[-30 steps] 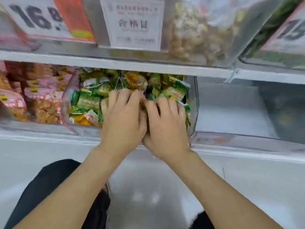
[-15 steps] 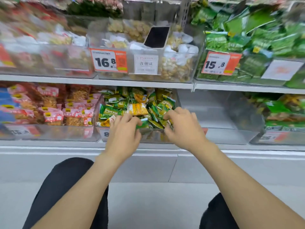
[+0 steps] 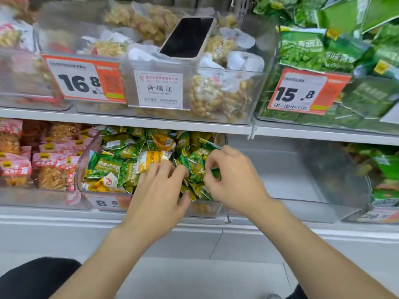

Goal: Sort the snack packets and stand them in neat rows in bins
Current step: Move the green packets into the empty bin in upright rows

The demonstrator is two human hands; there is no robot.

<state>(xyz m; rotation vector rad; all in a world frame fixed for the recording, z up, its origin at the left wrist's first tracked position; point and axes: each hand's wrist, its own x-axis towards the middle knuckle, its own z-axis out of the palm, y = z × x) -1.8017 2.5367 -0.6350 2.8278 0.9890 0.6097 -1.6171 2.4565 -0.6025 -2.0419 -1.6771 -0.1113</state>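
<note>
Snack packets: small green-and-yellow foil pillows, likely light, crinkly, slick; best pinched at a sealed edge. Heaped loose in the clear bin on the lower shelf, not yet in rows. Right hand pinches a green packet between fingertips at the heap's right side. Left hand lies beside it, fingers curled into the pile; whether it grips one, cannot tell.

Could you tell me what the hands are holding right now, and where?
The right hand pinches a small green packet by its edge; the left hand only rests on the pile.
</note>
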